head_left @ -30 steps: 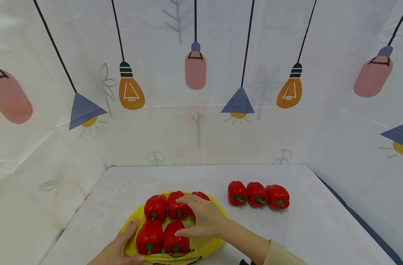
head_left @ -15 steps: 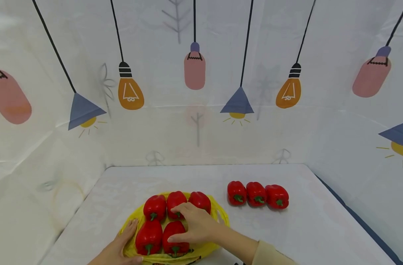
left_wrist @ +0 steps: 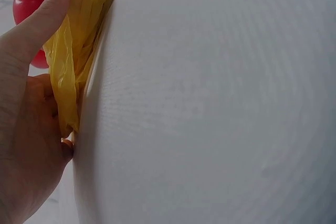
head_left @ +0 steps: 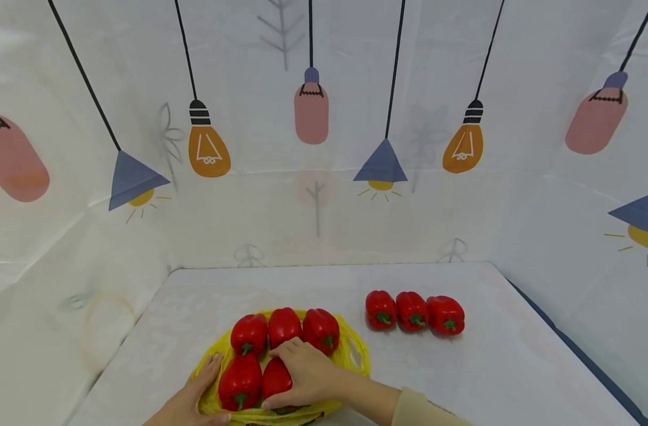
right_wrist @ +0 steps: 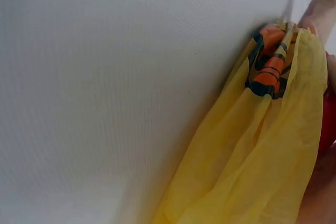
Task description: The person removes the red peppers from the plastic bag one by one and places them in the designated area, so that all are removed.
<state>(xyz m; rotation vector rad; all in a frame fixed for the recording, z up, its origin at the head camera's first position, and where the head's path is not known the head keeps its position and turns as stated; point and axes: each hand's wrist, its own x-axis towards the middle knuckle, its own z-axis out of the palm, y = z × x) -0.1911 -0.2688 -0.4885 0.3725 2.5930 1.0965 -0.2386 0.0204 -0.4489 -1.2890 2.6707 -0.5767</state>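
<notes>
Red pepper (head_left: pixel 274 380) beneath the right hand (head_left: pixel 310 373), seemingly gripped by it (its far side is hidden), lies in the yellow bag (head_left: pixel 346 338) whose side the left hand (head_left: pixel 195 390) holds; probably light, firm and slick, it suits a hold round its sides.

R grip (head_left: pixel 305 373) hides pt of pepper (head_left: pixel 275 378) beneath – L grip (head_left: pixel 193 397) cut off, btm edge, head vw.

Surface (head_left: pixel 494 367): white, far corners rounded.
Backdrop (head_left: pixel 356 231): pale sheet, far, left and right.
Printed on it: blue cone lampshades (head_left: pixel 379 164), orange light bulbs (head_left: pixel 209 151), pink pendant lamps (head_left: pixel 311 118).
Right edge: dark blue strip (head_left: pixel 622 401).
</notes>
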